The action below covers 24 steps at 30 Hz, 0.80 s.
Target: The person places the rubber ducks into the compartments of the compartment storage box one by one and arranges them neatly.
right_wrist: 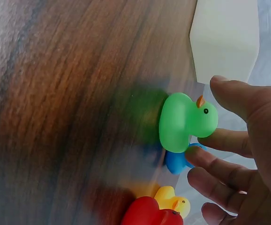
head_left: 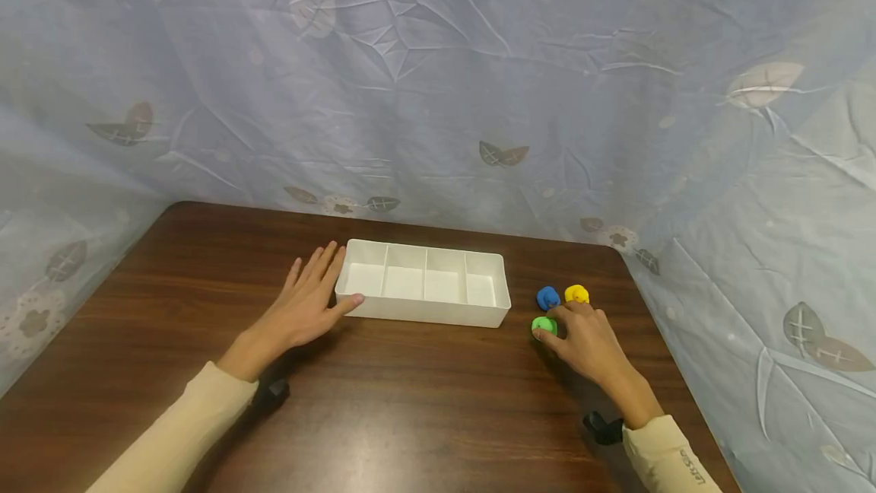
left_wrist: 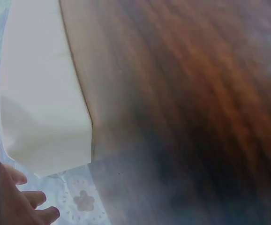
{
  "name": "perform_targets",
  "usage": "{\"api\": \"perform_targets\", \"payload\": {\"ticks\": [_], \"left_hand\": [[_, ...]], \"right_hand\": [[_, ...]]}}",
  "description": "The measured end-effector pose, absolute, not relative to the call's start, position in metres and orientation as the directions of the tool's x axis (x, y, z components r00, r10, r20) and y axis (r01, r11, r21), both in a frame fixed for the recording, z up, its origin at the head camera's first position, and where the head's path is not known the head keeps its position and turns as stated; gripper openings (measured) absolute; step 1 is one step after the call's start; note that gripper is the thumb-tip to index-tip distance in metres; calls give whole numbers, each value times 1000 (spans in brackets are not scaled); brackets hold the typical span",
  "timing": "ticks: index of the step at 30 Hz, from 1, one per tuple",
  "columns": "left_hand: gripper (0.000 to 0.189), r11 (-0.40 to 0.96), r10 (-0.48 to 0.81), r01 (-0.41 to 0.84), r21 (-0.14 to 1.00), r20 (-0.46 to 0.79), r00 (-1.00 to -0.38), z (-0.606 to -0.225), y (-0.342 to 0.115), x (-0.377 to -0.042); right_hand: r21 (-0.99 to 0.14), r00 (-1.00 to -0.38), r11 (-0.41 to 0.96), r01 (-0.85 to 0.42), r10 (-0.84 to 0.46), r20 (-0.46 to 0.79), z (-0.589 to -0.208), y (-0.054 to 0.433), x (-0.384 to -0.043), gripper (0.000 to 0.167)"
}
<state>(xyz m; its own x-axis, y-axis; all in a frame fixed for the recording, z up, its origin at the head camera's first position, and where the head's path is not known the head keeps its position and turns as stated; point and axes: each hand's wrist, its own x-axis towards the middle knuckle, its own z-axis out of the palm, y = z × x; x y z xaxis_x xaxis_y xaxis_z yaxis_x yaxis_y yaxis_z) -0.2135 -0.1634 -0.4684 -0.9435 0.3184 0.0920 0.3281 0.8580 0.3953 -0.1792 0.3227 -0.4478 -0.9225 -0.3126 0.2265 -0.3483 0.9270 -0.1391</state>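
Observation:
A white tray (head_left: 415,310) with several compartments stands on the table. My left hand (head_left: 308,310) is at its left end, fingers straight along the side and thumb near the front rim. My right hand (head_left: 588,341) hovers over a green toy duck (right_wrist: 176,123), with thumb and fingers spread around its head and not closed on it. The green duck rests on the table. Behind it are a blue duck (head_left: 548,297) and a yellow duck (head_left: 577,294). A red duck (right_wrist: 147,213) shows in the right wrist view; the hand hides it in the head view.
The dark wooden table (head_left: 411,386) ends at a patterned cloth (head_left: 438,97) that hangs behind and along both sides. The tray lies left of the ducks, near the far edge.

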Motion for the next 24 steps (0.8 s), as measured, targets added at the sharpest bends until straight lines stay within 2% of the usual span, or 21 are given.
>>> {"api": "perform_targets", "payload": {"ticks": [24], "left_hand": [[97, 851, 310, 313, 421, 77, -947, -474, -161, -213]], "right_hand": [[-125, -918, 927, -353, -318, 238, -453, 321, -175, 38]]}}
